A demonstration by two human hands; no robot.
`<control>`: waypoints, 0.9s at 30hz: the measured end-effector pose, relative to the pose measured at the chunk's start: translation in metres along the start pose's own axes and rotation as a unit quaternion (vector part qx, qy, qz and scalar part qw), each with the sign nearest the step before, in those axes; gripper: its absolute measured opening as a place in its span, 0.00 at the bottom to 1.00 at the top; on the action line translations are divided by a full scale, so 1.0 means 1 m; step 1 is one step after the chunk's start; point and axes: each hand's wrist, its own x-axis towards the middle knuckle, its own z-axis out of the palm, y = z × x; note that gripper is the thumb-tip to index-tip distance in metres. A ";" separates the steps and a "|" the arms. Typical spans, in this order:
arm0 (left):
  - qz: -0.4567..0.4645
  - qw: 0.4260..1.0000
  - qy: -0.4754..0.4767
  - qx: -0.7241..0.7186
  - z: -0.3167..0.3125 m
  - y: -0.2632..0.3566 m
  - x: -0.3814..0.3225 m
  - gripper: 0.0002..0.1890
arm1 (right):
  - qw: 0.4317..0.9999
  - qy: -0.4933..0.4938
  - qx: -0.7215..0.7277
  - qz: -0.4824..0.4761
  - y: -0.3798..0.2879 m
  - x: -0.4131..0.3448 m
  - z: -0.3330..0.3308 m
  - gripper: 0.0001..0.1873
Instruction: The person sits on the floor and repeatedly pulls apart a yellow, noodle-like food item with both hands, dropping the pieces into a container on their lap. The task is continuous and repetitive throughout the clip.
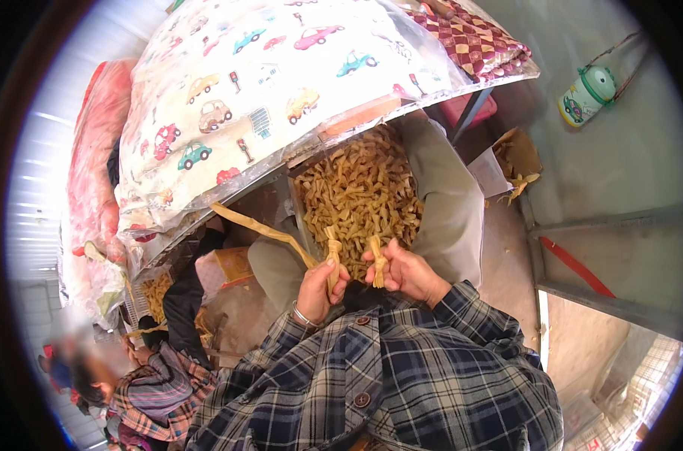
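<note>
My left hand [314, 288] pinches a flat yellowish strip [262, 228] between thumb and fingers. Its long tail runs up and left, and a knotted end [333, 249] stands above my fingertips. A short knotted piece [378, 260] with flared ends is held in the fingers of my right hand [413, 272], a little apart from the left. Just beyond both hands, a box [297, 209] between my knees is heaped with many similar brown-yellow knots [364, 189]. I cannot tell what material the strips are.
A raised surface with a plastic-covered, car-print quilt [251, 96] overhangs the box. A carton [522, 155] with strips stands at right, below a hanging green bottle [588, 97]. At lower left another person [155, 389] sits near a basket of strips [156, 296].
</note>
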 end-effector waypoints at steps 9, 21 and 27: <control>-0.072 0.992 -0.047 0.086 -0.015 -0.012 -0.003 0.16 | 0.530 0.252 -0.686 -0.430 0.004 0.030 -0.009 0.18; 0.304 0.768 -0.057 0.560 0.004 0.038 0.014 0.18 | 0.829 0.009 -0.551 0.096 -0.003 0.033 0.018 0.19; -0.043 0.999 0.013 -0.016 0.007 -0.034 0.044 0.17 | 0.969 -0.085 -0.230 0.009 -0.041 0.011 0.049 0.24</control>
